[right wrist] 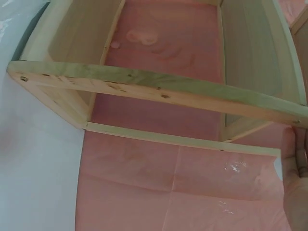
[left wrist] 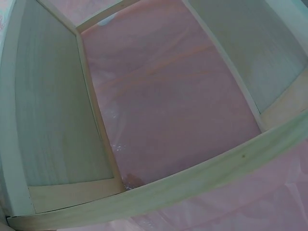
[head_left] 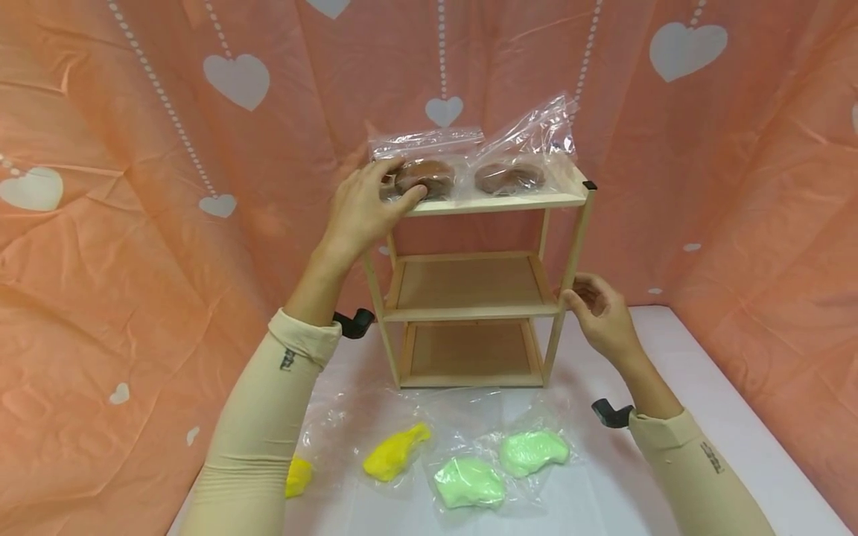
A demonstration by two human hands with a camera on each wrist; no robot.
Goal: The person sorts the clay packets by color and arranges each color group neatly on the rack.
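A small three-tier wooden shelf (head_left: 482,311) stands on the white table. On its top tier lie two clear zip bags, each with a brown rounded lump inside: a left brown lump (head_left: 429,177) and a right brown lump (head_left: 511,177). My left hand (head_left: 365,205) grips the left bag, thumb in front of the lump and fingers over its left side. At the shelf's right side, my right hand (head_left: 603,316) holds the front post (head_left: 578,246), thumb against it and fingers curled behind. Both wrist views look through the shelf's sides, with the right-hand fingers (right wrist: 294,149) at the edge.
In front of the shelf lie clear bags with a yellow piece (head_left: 397,452), another yellow piece (head_left: 298,476) partly behind my left sleeve, and two pale green lumps (head_left: 469,482). A pink curtain (head_left: 302,149) with white hearts surrounds the white table (head_left: 643,350).
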